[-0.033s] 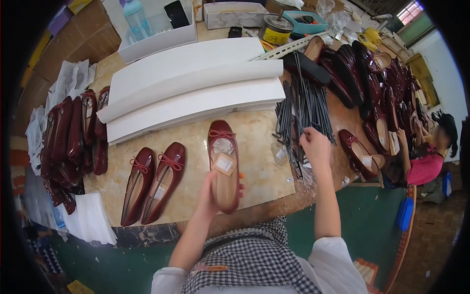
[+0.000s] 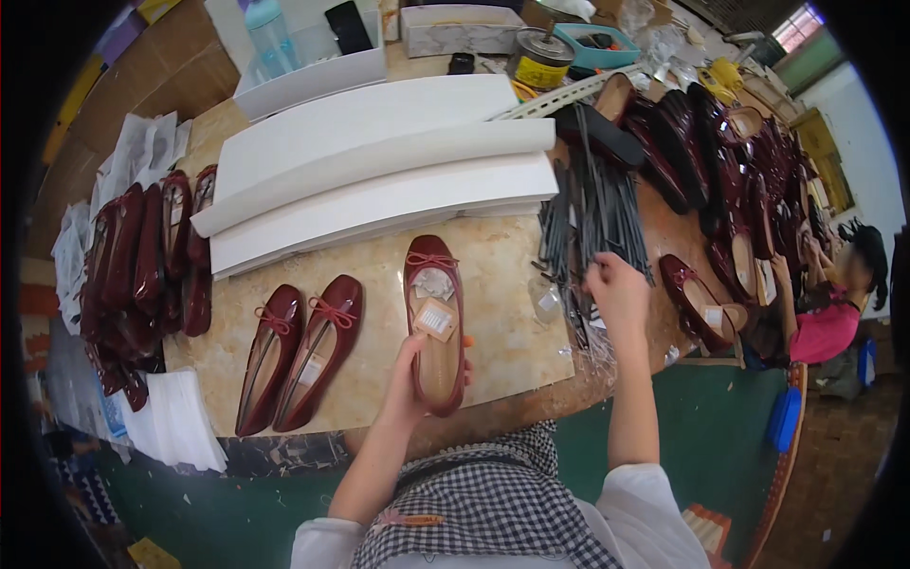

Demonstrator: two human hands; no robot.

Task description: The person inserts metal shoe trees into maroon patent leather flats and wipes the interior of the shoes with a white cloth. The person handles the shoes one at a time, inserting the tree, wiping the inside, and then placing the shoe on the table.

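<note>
My left hand (image 2: 408, 379) grips a dark red patent ballet flat (image 2: 442, 379) by its heel end, toe pointing away, above the table. Crumpled tissue (image 2: 433, 284) fills its toe, and a tan tag (image 2: 436, 320) with a white label lies on the insole. My right hand (image 2: 616, 289) is closed at the near ends of a pile of thin black shoe sticks (image 2: 607, 213); what its fingers pinch is hidden. Left of the held shoe, two matching flats (image 2: 269, 365) lie side by side, each with a dark stick along its inside.
Stacked white paper (image 2: 379, 190) lies behind. More red flats are heaped at left (image 2: 142, 247) and right (image 2: 749, 180); one flat (image 2: 697, 303) sits beside the sticks. Boxes, a tin (image 2: 540, 59) and a bottle (image 2: 270, 38) line the back. Another person (image 2: 823, 322) is at far right.
My right hand has shifted slightly at the near end of the black sticks. My left hand keeps its hold on the flat; the whole view has moved a little.
</note>
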